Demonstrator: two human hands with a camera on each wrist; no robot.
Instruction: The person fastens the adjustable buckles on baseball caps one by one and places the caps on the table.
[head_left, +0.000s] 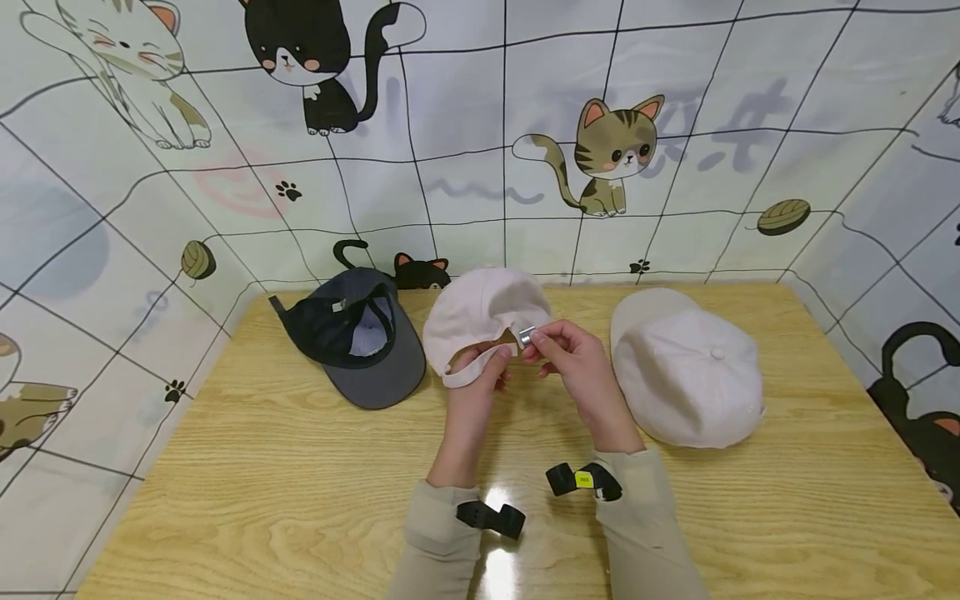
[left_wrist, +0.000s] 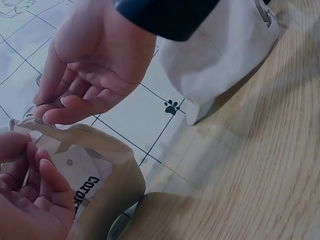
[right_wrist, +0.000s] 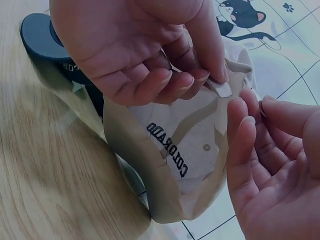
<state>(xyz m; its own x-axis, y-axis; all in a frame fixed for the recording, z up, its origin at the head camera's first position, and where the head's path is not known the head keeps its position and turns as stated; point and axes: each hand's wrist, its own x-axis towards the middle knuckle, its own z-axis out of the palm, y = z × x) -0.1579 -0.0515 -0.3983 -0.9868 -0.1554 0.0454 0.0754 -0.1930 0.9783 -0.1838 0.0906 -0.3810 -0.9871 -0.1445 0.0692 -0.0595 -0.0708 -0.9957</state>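
A pale pinkish-white baseball cap (head_left: 487, 302) stands with its back opening toward me. My left hand (head_left: 474, 396) pinches the end of its adjustment strap (right_wrist: 220, 89) between thumb and fingers. Just beside it, my right hand (head_left: 585, 367) pinches a silver metal buckle (head_left: 527, 335) on the other side of the opening. Strap end and buckle are close together; whether they touch is hidden by the fingers. In the right wrist view, dark lettering (right_wrist: 167, 150) shows inside the cap.
A dark grey cap (head_left: 378, 375) lies to the left, its inside showing. On the right sits a larger white cap (head_left: 693, 379). Both are on the wooden table (head_left: 262, 500), backed by a cat-print tiled sheet (head_left: 465, 192). Black camera bands (head_left: 491, 518) are on both wrists.
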